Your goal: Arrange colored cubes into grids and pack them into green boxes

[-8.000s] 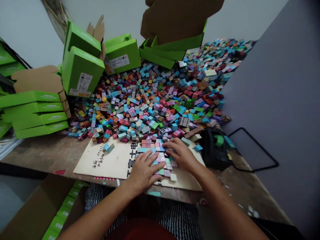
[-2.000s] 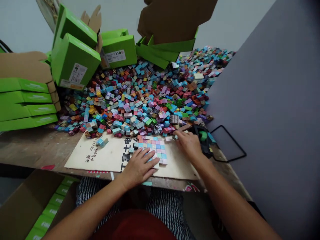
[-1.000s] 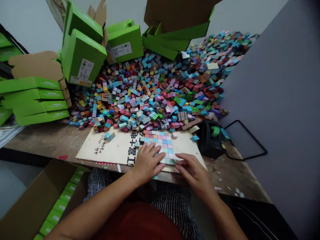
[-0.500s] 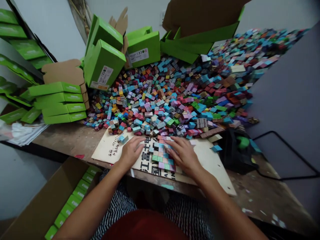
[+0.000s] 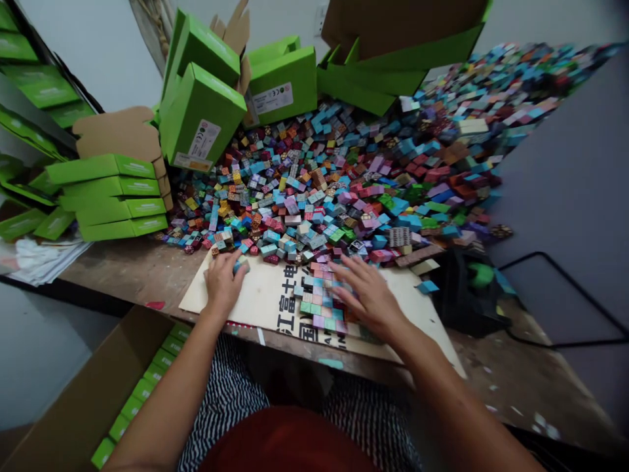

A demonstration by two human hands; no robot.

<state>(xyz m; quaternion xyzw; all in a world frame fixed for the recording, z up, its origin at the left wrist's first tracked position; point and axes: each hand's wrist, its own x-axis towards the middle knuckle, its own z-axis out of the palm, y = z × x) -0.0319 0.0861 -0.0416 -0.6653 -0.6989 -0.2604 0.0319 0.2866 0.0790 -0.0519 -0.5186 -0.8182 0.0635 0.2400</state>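
Note:
At the left of the pale board [image 5: 263, 288], my left hand [image 5: 222, 283] has its thumb and forefinger closed around a small light blue block [image 5: 241, 264]. Rows of small pastel blocks [image 5: 319, 298], in pink, blue, green and lilac, lie side by side on the board's printed characters. Over their right side is my right hand [image 5: 371, 295], fingers spread and slightly blurred, holding nothing that I can see. It hides part of these rows.
A heap of small coloured blocks [image 5: 304, 196] spreads behind the board. Green boxes [image 5: 206, 118] stand behind it, and flat green cartons [image 5: 122, 196] are stacked left. A black tape dispenser [image 5: 472, 295] sits right. Below the table edge, a cardboard box [image 5: 88, 393] holds green boxes.
My left hand has moved left, away from the rows, to the light blue block. My right hand has risen slightly, with its fingers still spread over the rows.

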